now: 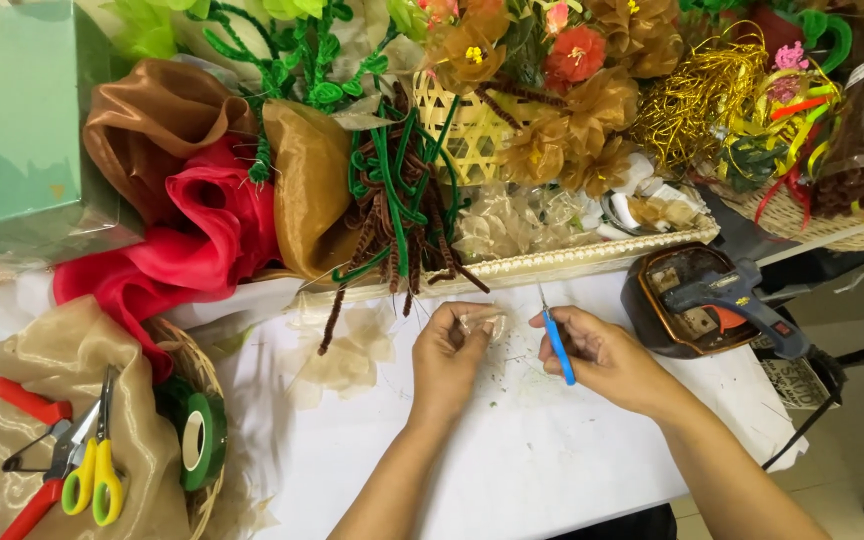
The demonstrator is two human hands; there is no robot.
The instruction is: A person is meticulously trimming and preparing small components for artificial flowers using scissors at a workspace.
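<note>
Bench: white bench point(552, 440), craft clutter far side.
Left hand point(452, 355): pinched on sheer petal point(480, 324).
Right hand point(602, 355): closed on blue-handled tool point(557, 345).
Tip: keep petal taut, tool steady.

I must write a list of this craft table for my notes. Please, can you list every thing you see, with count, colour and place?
tool: one, blue handle, in right hand.
sheer petal piece: one, pale beige, at left fingertips.
glue gun: one, blue, right, on brown dish.
scissors: one, yellow handles, lower left.
pliers: one, red handles, lower left.
floral tape: one roll, green, lower left basket.
fabric: red and brown, upper left.
box: one, green, top left.
table: white.
left hand: centre.
right hand: right of centre.
</note>
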